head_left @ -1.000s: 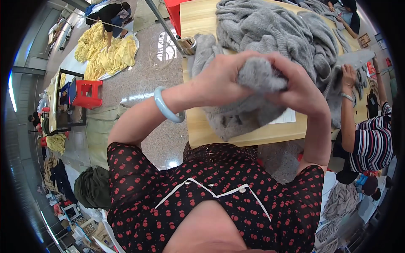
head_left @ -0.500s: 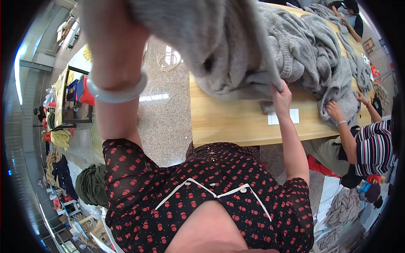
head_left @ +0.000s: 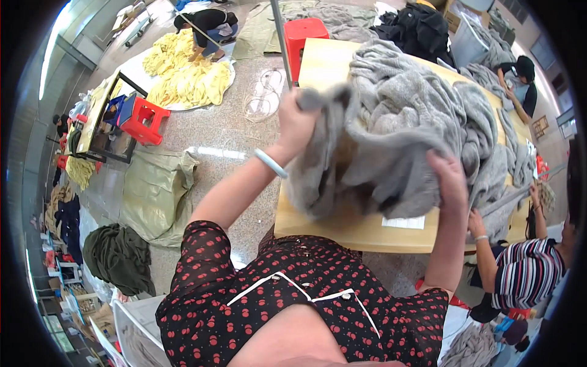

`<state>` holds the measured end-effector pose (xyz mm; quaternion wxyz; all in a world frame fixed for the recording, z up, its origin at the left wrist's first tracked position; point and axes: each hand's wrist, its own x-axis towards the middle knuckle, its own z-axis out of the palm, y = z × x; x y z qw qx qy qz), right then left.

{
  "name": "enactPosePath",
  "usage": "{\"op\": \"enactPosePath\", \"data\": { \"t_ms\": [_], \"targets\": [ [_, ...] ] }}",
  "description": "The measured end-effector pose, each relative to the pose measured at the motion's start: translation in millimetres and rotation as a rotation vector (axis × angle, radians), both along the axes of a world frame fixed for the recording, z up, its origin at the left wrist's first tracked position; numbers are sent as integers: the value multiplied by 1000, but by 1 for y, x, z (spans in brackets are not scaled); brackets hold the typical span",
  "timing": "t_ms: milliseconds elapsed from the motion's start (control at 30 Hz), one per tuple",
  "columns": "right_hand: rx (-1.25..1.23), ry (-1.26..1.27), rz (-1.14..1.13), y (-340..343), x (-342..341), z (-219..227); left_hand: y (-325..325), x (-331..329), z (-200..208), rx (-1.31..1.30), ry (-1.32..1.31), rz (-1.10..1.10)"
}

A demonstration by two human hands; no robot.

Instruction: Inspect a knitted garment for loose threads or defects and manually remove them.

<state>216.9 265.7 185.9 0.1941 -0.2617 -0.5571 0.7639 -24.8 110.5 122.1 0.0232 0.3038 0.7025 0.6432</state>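
A grey knitted garment [head_left: 397, 162] hangs stretched between my two hands above the near part of the wooden table [head_left: 299, 223], blurred by motion. My left hand [head_left: 298, 125], with a pale bangle at the wrist, is closed on its bunched left end. My right hand [head_left: 451, 177] grips the garment's right side, its fingers partly smeared and hidden by the cloth. Below the garment, a white paper [head_left: 403, 222] lies on the table. Just beyond, a large heap of grey knitwear [head_left: 406, 85] spreads along the tabletop.
At the right, a person in a striped top [head_left: 529, 272] handles grey knitwear; another person [head_left: 516, 88] works at the table's far right. A red stool [head_left: 304, 38] stands by the far left corner. Across the floor, someone bends over a yellow cloth pile [head_left: 183, 70]. Dark green cloth [head_left: 119, 260] lies left.
My left hand has come down and right from close to the camera, bringing the garment lower over the table. My right hand has shifted right. The striped-top person's far hand has moved.
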Motion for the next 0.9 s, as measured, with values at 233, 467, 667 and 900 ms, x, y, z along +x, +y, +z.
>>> {"op": "enactPosePath", "data": {
  "t_ms": [233,467,667,900],
  "targets": [
    [1140,-466,440,3,-19,-50,-75,11,-127,-711,194,-139],
    [1307,-93,-294,19,-11,-5,-89,18,-88,-667,-37,-329],
    [1155,-253,475,-25,-30,-56,-52,46,-79,-6,-1094,-371],
    [718,-252,650,-52,-42,-121,-72,38,-103,-313,-1101,-410]
  ]
}}
